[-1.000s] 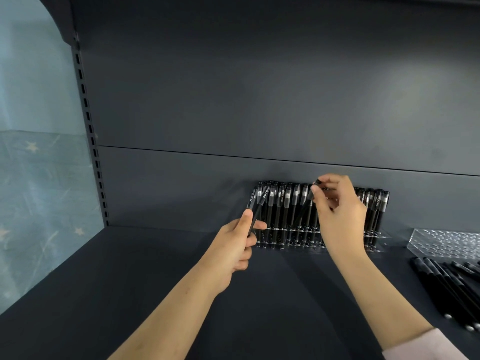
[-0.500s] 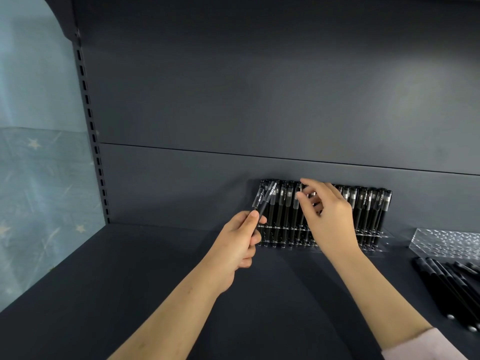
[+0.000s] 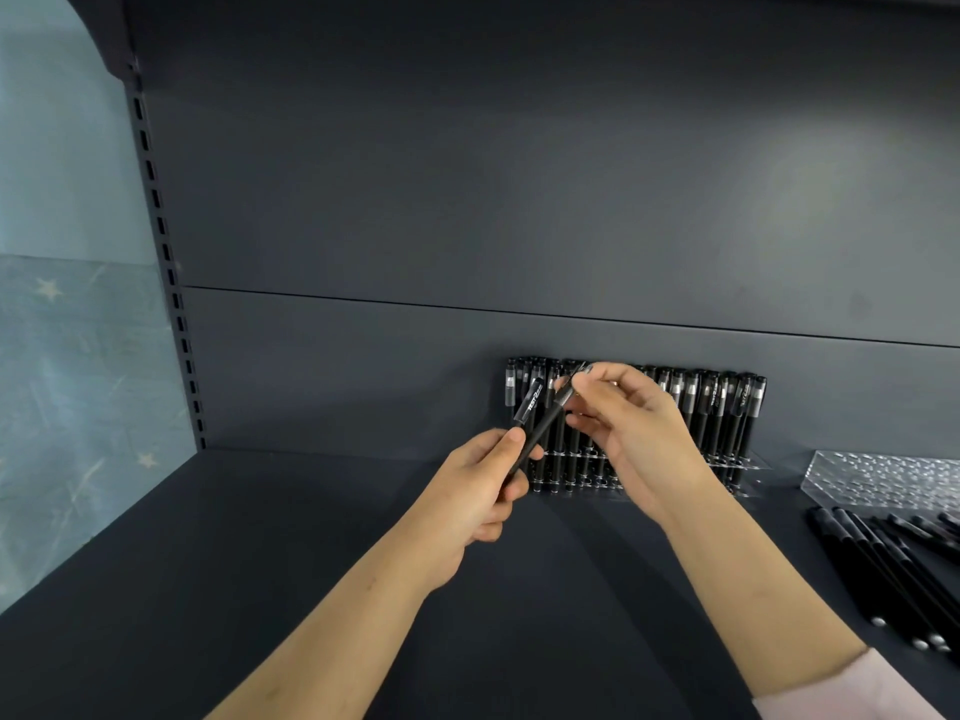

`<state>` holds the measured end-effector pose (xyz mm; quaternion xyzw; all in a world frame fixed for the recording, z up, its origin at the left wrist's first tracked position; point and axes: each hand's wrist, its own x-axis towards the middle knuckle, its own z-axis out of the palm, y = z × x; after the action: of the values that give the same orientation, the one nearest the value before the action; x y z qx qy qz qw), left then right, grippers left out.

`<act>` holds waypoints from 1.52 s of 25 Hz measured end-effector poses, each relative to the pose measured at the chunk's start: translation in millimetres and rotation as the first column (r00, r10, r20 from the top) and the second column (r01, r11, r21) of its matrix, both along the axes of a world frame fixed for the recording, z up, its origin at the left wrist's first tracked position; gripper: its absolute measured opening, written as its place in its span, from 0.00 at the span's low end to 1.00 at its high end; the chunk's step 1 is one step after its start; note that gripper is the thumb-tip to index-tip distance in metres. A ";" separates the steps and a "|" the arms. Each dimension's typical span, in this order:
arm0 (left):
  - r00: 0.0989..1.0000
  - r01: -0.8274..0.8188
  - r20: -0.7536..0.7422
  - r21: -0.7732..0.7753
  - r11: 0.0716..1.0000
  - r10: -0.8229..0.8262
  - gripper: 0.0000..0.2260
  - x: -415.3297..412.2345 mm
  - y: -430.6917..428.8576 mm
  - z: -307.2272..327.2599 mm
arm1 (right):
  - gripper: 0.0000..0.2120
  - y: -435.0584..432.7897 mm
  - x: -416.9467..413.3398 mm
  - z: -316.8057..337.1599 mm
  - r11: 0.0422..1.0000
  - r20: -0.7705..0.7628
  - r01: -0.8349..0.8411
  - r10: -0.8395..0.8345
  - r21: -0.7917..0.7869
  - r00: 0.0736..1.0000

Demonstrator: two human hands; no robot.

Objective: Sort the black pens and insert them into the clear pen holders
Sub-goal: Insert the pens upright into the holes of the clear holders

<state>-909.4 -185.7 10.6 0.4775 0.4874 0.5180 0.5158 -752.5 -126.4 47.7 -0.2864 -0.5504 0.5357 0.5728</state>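
Note:
My left hand [image 3: 475, 493] is closed around the lower ends of two black pens [image 3: 531, 407] that slant up to the right. My right hand [image 3: 631, 433] has come beside it, and its thumb and forefinger pinch the upper part of the thinner pen [image 3: 558, 413]. Just behind both hands a clear pen holder [image 3: 748, 464] stands against the back wall. Several black pens [image 3: 719, 407] stand upright in it, and my right hand hides its middle.
An empty clear holder [image 3: 883, 478] with many holes lies at the right on the dark shelf [image 3: 260, 563]. In front of it lie several loose black pens [image 3: 883, 574]. A slotted upright [image 3: 171, 283] and a pale blue wall bound the left side.
My right hand has left the row of pens in the holder and moved left to my left hand, taking hold of one of its pens. My left hand rose slightly.

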 end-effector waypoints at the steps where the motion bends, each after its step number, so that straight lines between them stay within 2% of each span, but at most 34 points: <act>1: 1.000 -0.011 -0.003 -0.007 1.000 0.011 0.15 -0.4 0.8 -0.7 | 0.02 2.1 1.6 1.5 0.999 -0.075 0.028 -0.029 -0.017 0.997; 3: 0.999 -0.047 -0.006 -0.025 0.999 0.047 0.15 -1.9 3.1 -2.9 | 0.06 6.6 7.6 5.2 0.972 -0.136 0.235 -0.230 0.023 0.964; 5: 0.997 -0.081 -0.010 -0.047 0.996 0.080 0.15 -3.2 6.0 -4.7 | 0.09 8.4 17.2 8.8 0.877 -0.143 0.464 -0.447 0.124 0.883; 8: 0.994 -0.104 0.012 -0.084 0.991 0.105 0.12 -2.8 7.9 -4.3 | 0.10 8.3 29.0 8.8 0.716 -0.045 0.621 -0.643 0.319 0.765; 10: 0.993 -0.106 0.036 -0.105 0.989 0.110 0.10 -2.1 8.2 -3.3 | 0.09 9.3 30.4 6.5 0.685 0.017 0.619 -0.675 0.385 0.737; 14: 0.991 -0.092 0.090 -0.119 0.989 0.103 0.07 -2.7 7.6 -0.7 | 0.08 11.7 26.4 -0.5 0.687 0.128 0.565 -0.680 0.457 0.722; 19: 0.988 -0.110 0.094 -0.111 0.988 0.120 0.06 -1.5 5.1 0.5 | 0.07 15.9 23.2 -7.5 0.673 0.190 0.517 -0.687 0.528 0.701; 21: 0.986 -0.123 0.100 -0.100 0.987 0.133 0.06 -1.4 6.6 -0.9 | 0.07 20.1 22.6 -12.0 0.658 0.250 0.480 -0.704 0.580 0.664; 25: 0.982 -0.184 0.020 -0.047 0.982 0.185 0.05 0.2 9.1 -2.6 | 0.10 32.1 23.8 -25.3 0.649 0.416 0.344 -0.726 0.678 0.548; 27: 0.976 -0.213 -0.041 -0.014 0.977 0.212 0.05 0.6 7.2 -1.8 | 0.12 34.3 25.4 -28.5 0.645 0.439 0.320 -0.731 0.694 0.521; 29: 0.973 -0.221 -0.058 0.018 0.975 0.222 0.05 -0.4 4.9 -1.8 | 0.11 31.2 25.6 -25.2 0.631 0.404 0.320 -0.731 0.707 0.550; 31: 0.978 -0.197 -0.063 0.057 0.979 0.201 0.05 -1.2 3.4 -2.9 | 0.10 24.2 22.1 -17.6 0.681 0.388 0.324 -0.673 0.657 0.629; 35: 0.985 -0.107 -0.123 0.092 0.990 0.118 0.05 4.9 -1.8 -3.4 | 0.09 10.9 12.3 -5.1 0.924 0.399 0.195 -0.323 0.330 0.858; 38: 0.988 -0.073 -0.129 0.108 0.991 0.087 0.05 10.2 -4.0 -4.0 | 0.08 1.9 11.7 1.0 0.987 0.284 0.044 -0.087 0.154 0.955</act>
<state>-899.2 -189.7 6.6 0.5170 0.5121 0.5298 0.4357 -740.8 -124.5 48.7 -0.3371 -0.6561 0.4269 0.5231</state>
